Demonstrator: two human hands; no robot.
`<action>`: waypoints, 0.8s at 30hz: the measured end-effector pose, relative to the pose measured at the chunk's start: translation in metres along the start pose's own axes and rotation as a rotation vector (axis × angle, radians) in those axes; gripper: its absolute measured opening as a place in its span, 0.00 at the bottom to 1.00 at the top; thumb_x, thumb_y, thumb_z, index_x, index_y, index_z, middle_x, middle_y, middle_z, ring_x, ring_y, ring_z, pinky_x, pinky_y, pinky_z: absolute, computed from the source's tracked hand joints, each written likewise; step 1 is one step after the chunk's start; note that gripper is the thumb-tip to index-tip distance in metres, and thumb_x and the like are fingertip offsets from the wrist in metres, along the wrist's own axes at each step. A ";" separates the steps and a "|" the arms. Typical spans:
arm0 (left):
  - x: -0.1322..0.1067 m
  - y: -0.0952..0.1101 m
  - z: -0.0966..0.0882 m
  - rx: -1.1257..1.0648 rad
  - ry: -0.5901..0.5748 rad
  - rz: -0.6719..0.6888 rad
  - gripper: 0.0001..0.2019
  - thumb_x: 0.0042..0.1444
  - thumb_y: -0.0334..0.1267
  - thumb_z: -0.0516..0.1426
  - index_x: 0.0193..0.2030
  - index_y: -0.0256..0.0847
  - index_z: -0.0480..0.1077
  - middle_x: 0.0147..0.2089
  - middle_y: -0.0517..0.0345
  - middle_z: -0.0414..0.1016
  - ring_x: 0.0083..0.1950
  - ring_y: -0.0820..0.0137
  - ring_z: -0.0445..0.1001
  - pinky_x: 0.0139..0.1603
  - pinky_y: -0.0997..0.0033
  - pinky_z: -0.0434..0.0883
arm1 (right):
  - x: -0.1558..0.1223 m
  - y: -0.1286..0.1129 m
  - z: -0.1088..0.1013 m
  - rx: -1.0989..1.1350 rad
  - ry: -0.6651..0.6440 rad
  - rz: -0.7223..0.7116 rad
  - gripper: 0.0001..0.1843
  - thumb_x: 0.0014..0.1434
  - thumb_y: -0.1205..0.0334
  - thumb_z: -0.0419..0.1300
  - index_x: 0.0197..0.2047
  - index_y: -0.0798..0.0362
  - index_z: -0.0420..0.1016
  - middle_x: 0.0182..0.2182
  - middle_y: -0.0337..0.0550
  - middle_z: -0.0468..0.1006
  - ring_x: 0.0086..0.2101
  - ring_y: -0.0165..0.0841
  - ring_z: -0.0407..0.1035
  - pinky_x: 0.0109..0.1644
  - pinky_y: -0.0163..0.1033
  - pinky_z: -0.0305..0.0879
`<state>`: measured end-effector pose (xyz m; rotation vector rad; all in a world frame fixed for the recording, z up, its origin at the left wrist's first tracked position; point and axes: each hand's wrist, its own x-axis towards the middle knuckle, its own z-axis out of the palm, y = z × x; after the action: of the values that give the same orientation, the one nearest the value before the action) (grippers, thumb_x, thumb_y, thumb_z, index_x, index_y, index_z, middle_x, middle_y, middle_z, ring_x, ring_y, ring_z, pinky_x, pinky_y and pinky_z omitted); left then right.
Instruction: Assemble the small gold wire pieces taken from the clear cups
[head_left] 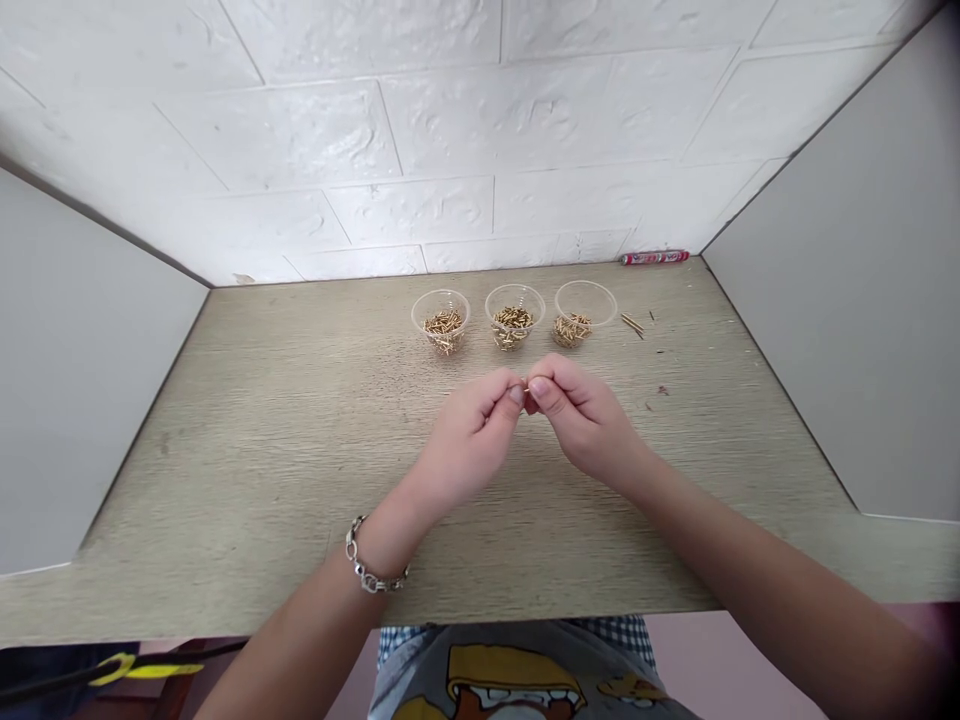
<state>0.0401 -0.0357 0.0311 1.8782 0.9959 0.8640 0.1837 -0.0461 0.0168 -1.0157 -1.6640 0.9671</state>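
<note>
Over the middle of the table, my left hand (480, 430) and my right hand (581, 415) meet at the fingertips. Each has thumb and forefinger pinched together. Between them shows a thin gold-coloured metal pin (527, 390), mostly hidden by the fingers, and both hands appear to grip it. Just beyond stand three clear plastic cups in a row: a left cup (440, 292), a middle cup (514, 287) and a right cup (586, 282). Small gold-coloured metal pieces lie in all of them. The right cup's pieces look paler.
A few thin gold pins (632, 323) lie right of the cups, with small dark specks nearby. A red marker pen (654, 257) rests against the white brick wall (450, 120). Grey panels stand left (75, 370) and right (862, 270) of the wooden table (262, 430).
</note>
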 end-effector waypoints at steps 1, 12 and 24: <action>0.001 -0.001 0.000 -0.064 -0.005 -0.035 0.13 0.61 0.38 0.45 0.26 0.39 0.58 0.25 0.61 0.61 0.29 0.75 0.62 0.31 0.73 0.63 | 0.000 0.000 0.000 -0.036 0.004 -0.022 0.12 0.64 0.59 0.46 0.29 0.52 0.61 0.25 0.37 0.66 0.28 0.27 0.60 0.33 0.36 0.56; 0.002 -0.007 0.002 -0.582 -0.099 -0.285 0.10 0.57 0.40 0.48 0.27 0.39 0.59 0.25 0.62 0.54 0.26 0.77 0.56 0.31 0.76 0.64 | 0.001 0.004 -0.007 -0.372 -0.062 -0.326 0.11 0.62 0.68 0.45 0.28 0.51 0.58 0.25 0.39 0.64 0.28 0.29 0.58 0.32 0.36 0.54; 0.000 -0.006 0.007 0.014 0.114 -0.018 0.13 0.62 0.38 0.45 0.26 0.39 0.60 0.25 0.63 0.61 0.29 0.75 0.61 0.31 0.73 0.59 | -0.002 0.003 0.009 -0.097 0.093 0.026 0.13 0.63 0.58 0.46 0.27 0.51 0.60 0.23 0.37 0.63 0.26 0.29 0.57 0.31 0.36 0.54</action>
<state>0.0436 -0.0358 0.0226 1.8459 1.0886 0.9641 0.1762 -0.0486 0.0111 -1.1327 -1.6369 0.8498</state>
